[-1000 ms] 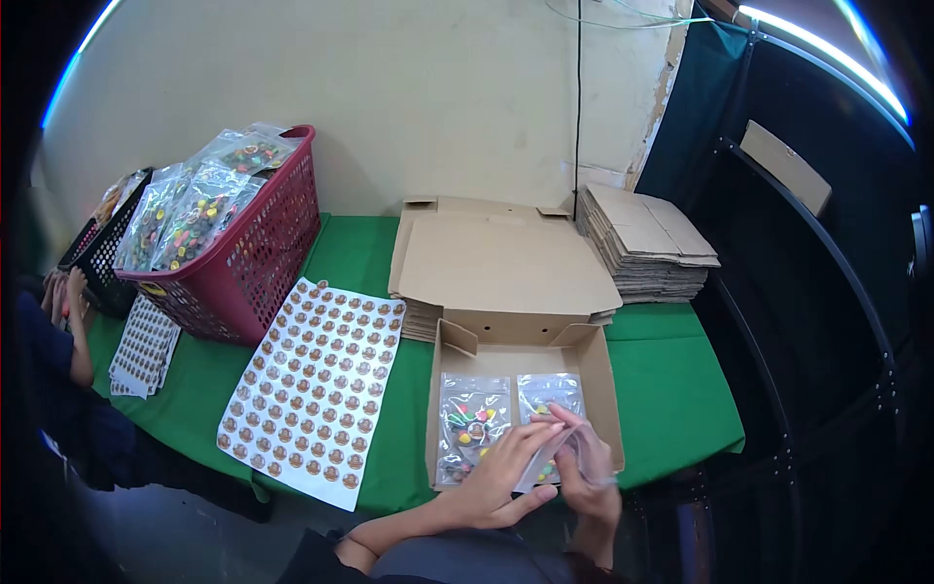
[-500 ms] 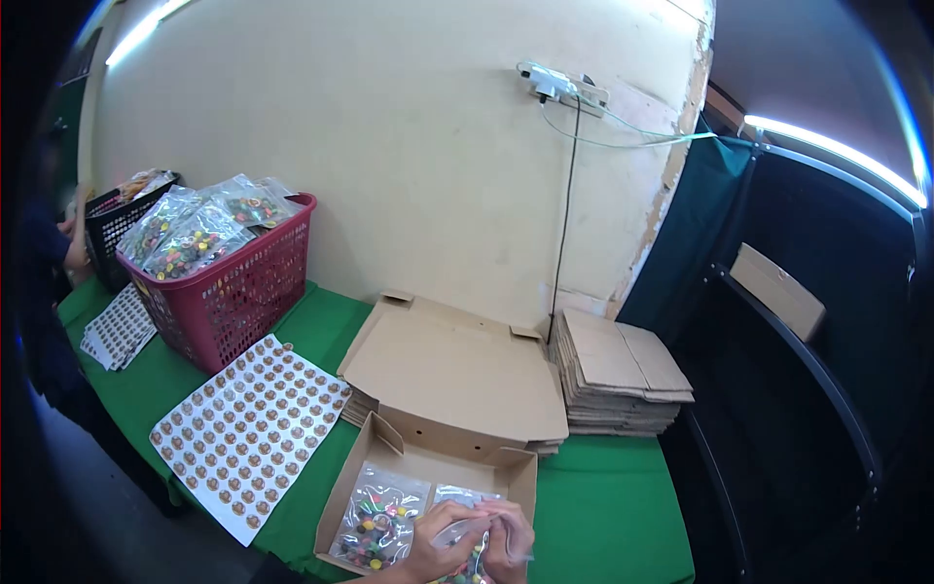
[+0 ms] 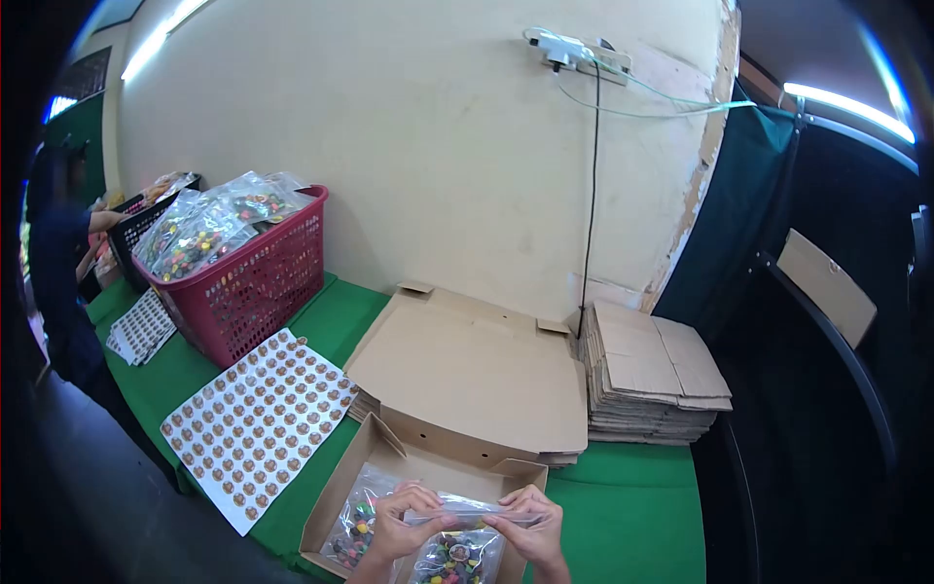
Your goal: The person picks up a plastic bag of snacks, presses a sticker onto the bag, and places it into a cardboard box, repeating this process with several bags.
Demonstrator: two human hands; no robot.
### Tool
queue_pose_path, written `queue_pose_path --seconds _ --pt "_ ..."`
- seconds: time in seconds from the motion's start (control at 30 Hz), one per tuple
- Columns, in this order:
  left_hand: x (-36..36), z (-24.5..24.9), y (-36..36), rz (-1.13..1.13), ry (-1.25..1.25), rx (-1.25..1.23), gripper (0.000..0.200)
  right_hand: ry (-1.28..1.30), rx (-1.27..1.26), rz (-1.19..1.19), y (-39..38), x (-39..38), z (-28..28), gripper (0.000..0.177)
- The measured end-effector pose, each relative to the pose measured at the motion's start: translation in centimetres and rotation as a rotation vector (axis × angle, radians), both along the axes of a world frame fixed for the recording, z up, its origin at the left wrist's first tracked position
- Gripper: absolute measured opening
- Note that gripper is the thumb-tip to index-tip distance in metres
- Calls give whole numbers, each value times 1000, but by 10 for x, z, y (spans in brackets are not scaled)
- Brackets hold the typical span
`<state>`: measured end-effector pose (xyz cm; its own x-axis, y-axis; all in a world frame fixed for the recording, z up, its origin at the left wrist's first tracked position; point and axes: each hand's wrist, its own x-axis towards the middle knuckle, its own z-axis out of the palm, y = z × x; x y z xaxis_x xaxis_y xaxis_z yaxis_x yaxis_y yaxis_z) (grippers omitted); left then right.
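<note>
A clear plastic bag (image 3: 453, 557) of small colourful pieces, perhaps candies, hangs upright at the open cardboard box (image 3: 329, 497). My left hand (image 3: 401, 521) pinches the left end of its top edge between thumb and fingers. At the right end of that edge, my right hand (image 3: 531, 522) pinches too, so the top is stretched flat between both. A round sticker shows on the bag's front. Another similar bag (image 3: 362, 499) lies in the left side of the box, partly covered by my left hand.
Behind the box lies a stack of flat cardboard (image 3: 467, 375), with folded cartons (image 3: 647, 360) to its right. A sheet of round stickers (image 3: 261, 428) lies left, near a red basket (image 3: 248, 292) full of bags. Another person (image 3: 63, 263) stands at far left by a black basket (image 3: 131, 229).
My hands have moved apart, from bunched together at the bag's top to holding its two ends. The bag's top edge is now stretched straight. The camera view has shifted slightly.
</note>
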<state>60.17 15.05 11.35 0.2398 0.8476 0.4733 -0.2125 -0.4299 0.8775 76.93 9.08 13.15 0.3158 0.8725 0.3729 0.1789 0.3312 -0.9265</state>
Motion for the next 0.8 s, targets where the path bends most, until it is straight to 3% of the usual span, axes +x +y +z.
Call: queue_pose_path --seconds 0.07,0.2,0.33,0.47,0.57,0.67,0.77,0.8 --pt "-6 4 3 -43 124 23 17 -14 6 107 -3 10 8 14" --pt "-12 8 3 -131 154 61 15 -87 93 134 -16 24 8 15" --pt "-24 12 3 -277 116 1 9 -82 27 148 -36 24 16 10" --pt "-48 23 4 -388 173 18 8 -183 144 292 -56 24 17 15" --pt "-54 30 -3 -358 202 41 3 -234 208 317 -64 17 31 20" --pt "-50 32 -3 -211 -92 -4 9 -331 10 297 -69 0 53 19" --pt "-56 45 -1 -165 -100 -18 13 -393 -25 178 -72 -16 54 18" --pt "-65 37 -1 -159 17 -73 23 -368 -89 72 -73 -22 52 18"
